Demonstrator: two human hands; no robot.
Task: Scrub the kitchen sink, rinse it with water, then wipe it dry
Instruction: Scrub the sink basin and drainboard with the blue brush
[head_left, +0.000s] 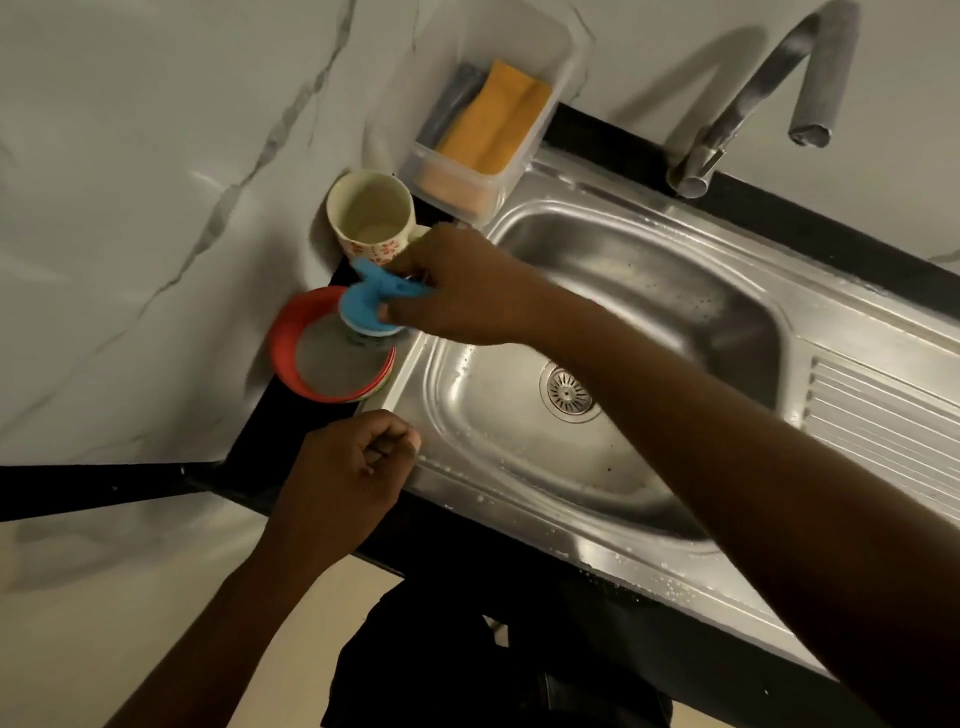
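Note:
A stainless steel sink (675, 312) with a round drain (567, 393) lies in a black counter, its basin wet. My right hand (462, 288) reaches across the basin's left end and grips the blue handle of a scrubber (370, 304). The scrubber's steel-wool head hangs over a red bowl (291, 338) that stands left of the sink. My left hand (345, 480) rests at the sink's front left corner, its fingers curled into a fist that holds nothing. The steel tap (769, 88) rises behind the sink with no water running.
A cream floral mug (371, 218) stands behind the red bowl against the marble wall. A clear plastic box (467, 171) with an orange sponge (493, 117) sits at the sink's back left corner. The ribbed drainboard (883, 415) extends to the right.

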